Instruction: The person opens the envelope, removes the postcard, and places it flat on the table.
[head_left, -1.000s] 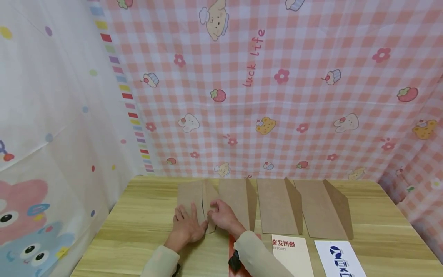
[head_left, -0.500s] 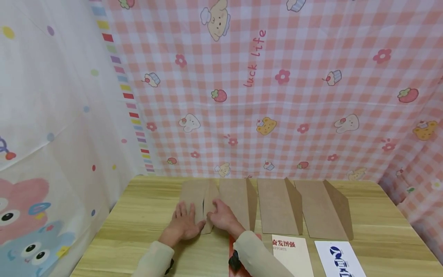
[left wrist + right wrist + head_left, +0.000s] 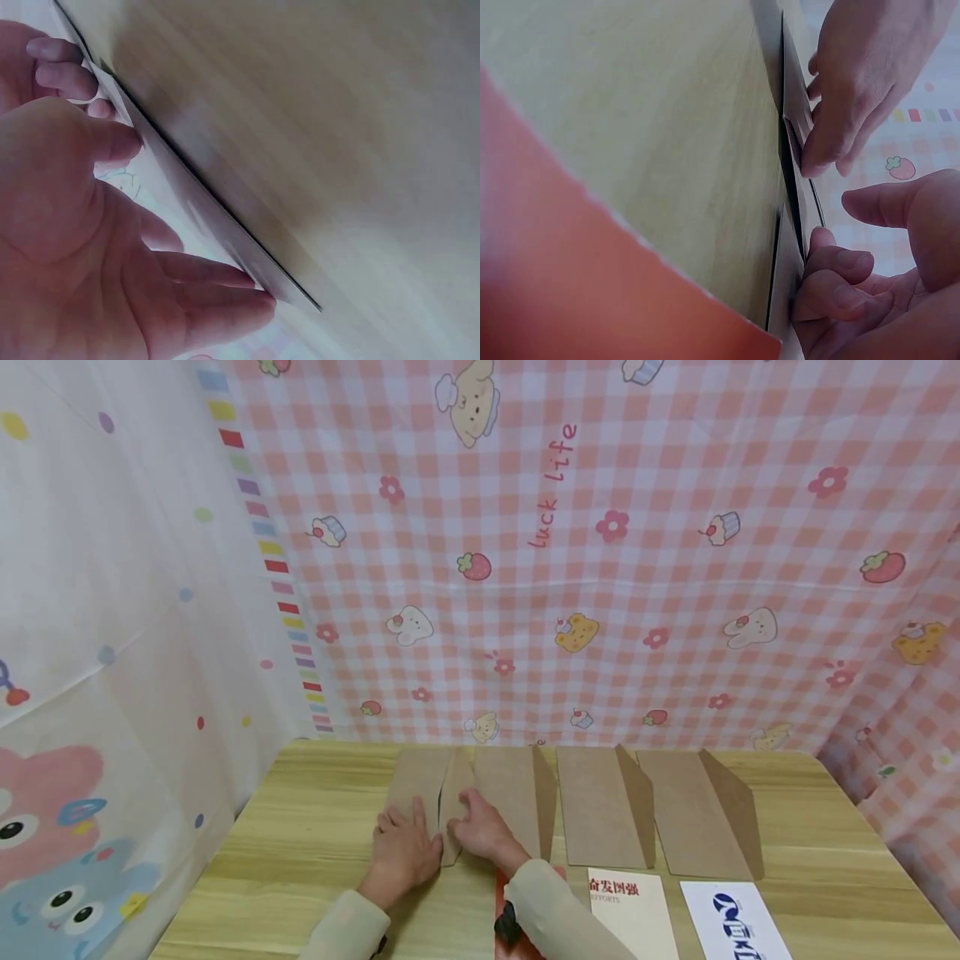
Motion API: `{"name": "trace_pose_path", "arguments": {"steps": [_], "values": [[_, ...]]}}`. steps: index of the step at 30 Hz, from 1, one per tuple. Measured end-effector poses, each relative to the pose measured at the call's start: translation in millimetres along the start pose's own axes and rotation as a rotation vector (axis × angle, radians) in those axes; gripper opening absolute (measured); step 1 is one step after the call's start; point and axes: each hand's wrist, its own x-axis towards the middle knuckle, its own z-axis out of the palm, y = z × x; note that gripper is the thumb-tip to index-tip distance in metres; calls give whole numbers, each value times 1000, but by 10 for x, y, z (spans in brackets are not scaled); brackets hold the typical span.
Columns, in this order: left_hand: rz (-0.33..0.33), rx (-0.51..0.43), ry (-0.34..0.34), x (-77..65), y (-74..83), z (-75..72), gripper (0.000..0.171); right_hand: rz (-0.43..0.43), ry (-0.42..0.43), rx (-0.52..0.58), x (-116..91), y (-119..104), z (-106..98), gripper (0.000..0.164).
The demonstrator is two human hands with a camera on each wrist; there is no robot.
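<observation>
A brown kraft-paper envelope [image 3: 423, 772] lies at the left end of a row of similar envelopes, its flap [image 3: 460, 772] on the right side with a narrow dark gap along the fold. My left hand [image 3: 403, 853] rests on the envelope's near part, fingers extended; in the left wrist view its fingertips [image 3: 259, 296] lie against the paper [image 3: 195, 202]. My right hand [image 3: 486, 828] touches the flap, and in the right wrist view its lower fingers [image 3: 829, 296] are bent at the edge while the thumb [image 3: 877, 206] stands apart from them.
To the right lie more envelopes: one beside my right hand [image 3: 504, 777], a middle one [image 3: 596, 810] and a far one [image 3: 693, 814], flaps folded out rightward. Nearer are a red card [image 3: 501, 897] partly under my right sleeve, a cream card [image 3: 633, 914] and a white card [image 3: 731, 914].
The left envelope has shifted slightly right and its flap shows wider. My left hand drew back a little, then came forward and right again. The right hand stays almost in place.
</observation>
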Motion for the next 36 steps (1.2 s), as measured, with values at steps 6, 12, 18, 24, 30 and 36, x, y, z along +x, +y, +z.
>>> {"name": "trace_pose_path", "arguments": {"steps": [6, 12, 18, 24, 30, 36], "values": [[31, 56, 60, 9, -4, 48, 68, -17, 48, -33, 10, -11, 41, 48], [76, 69, 119, 49, -42, 78, 68, -19, 122, -126, 29, -10, 95, 49], [107, 47, 160, 80, -76, 116, 68, 3, 137, -165, 21, -39, 106, 51], [139, 28, 153, 83, -103, 120, 68, -8, 146, -201, 32, -53, 133, 35], [152, 23, 172, 71, -114, 114, 68, 22, 159, -226, 32, -91, 158, 34], [148, 14, 186, 61, -123, 112, 67, 63, 179, -257, 49, -103, 190, 41]]}}
